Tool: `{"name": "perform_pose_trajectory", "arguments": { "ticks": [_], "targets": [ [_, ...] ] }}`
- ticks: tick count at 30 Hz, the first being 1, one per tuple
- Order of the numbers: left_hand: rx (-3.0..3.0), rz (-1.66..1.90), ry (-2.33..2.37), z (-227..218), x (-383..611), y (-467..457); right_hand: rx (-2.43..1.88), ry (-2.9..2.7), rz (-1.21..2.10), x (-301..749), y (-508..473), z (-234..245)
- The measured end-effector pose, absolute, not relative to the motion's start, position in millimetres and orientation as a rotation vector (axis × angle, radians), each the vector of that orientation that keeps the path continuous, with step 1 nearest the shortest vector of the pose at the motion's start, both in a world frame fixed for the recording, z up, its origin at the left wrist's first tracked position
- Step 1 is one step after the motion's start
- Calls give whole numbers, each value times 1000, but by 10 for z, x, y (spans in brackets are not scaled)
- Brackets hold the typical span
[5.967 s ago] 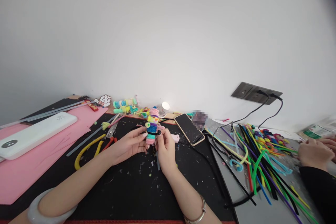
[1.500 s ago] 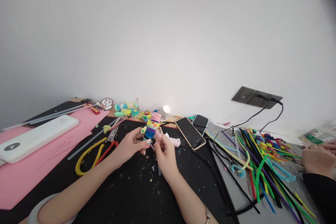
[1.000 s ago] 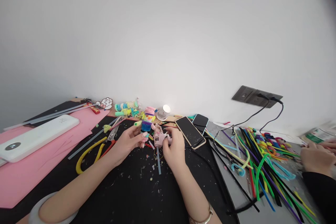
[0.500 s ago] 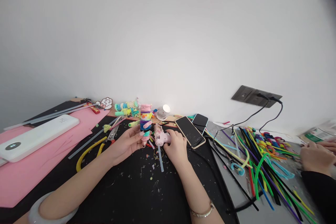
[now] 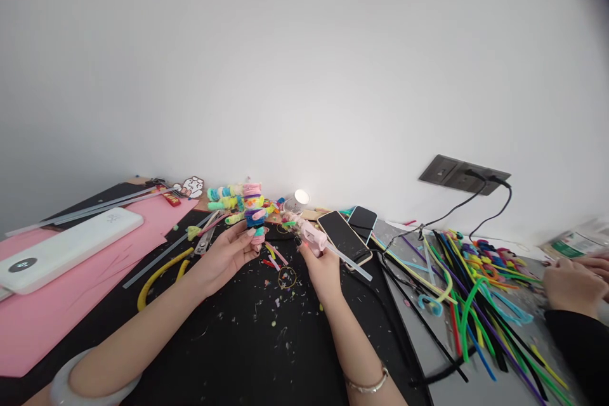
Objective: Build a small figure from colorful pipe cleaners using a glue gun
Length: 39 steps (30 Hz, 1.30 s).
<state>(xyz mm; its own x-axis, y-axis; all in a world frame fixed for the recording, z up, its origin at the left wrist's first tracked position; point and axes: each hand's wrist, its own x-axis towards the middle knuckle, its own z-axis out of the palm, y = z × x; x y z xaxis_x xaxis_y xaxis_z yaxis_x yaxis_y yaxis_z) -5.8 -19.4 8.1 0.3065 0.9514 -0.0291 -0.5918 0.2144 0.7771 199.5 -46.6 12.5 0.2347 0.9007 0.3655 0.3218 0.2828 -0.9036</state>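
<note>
My left hand (image 5: pixel 227 257) is closed round the foot of a small figure wound from coloured pipe cleaners (image 5: pixel 254 211), held upright above the black mat (image 5: pixel 247 342). My right hand (image 5: pixel 322 266) grips a pink hot-glue gun (image 5: pixel 310 238) lifted off the mat. Its nozzle points left at the figure and a clear glue stick (image 5: pixel 351 262) sticks out behind it to the right. The two hands are a short gap apart.
Two phones (image 5: pixel 343 235) lie right of my hands. A heap of coloured pipe cleaners (image 5: pixel 476 292) covers a grey sheet, where another person's hands (image 5: pixel 568 279) rest. Yellow-handled pliers (image 5: pixel 159 269), scissors, a white power bank (image 5: pixel 66 247), pink paper and finished figures (image 5: pixel 227 193) lie to the left.
My right hand let go of the figure, took the glue gun off the mat and raised it toward the figure. My left hand tipped the figure upright and shifted it left.
</note>
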Motion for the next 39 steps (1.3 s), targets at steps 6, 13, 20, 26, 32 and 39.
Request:
{"name": "perform_pose_trajectory", "arguments": {
  "ticks": [6,13,20,26,32,39],
  "targets": [
    [745,1171,589,100,-48,-207,-1099,-1267,809,1947,-503,186],
    [709,1168,645,126,-32,-226,-1018,-1343,899,1908,-529,236],
    [707,1172,621,111,-32,-226,-992,-1390,905,1915,-529,221],
    [709,1160,620,133,-33,-238,-993,-1393,908,1913,-526,211],
    [728,1148,597,98,-44,-211,-1015,-1371,865,1916,-512,193],
    [714,1156,590,124,-30,-226,-1014,-1376,848,1919,-504,194]
  ]
}}
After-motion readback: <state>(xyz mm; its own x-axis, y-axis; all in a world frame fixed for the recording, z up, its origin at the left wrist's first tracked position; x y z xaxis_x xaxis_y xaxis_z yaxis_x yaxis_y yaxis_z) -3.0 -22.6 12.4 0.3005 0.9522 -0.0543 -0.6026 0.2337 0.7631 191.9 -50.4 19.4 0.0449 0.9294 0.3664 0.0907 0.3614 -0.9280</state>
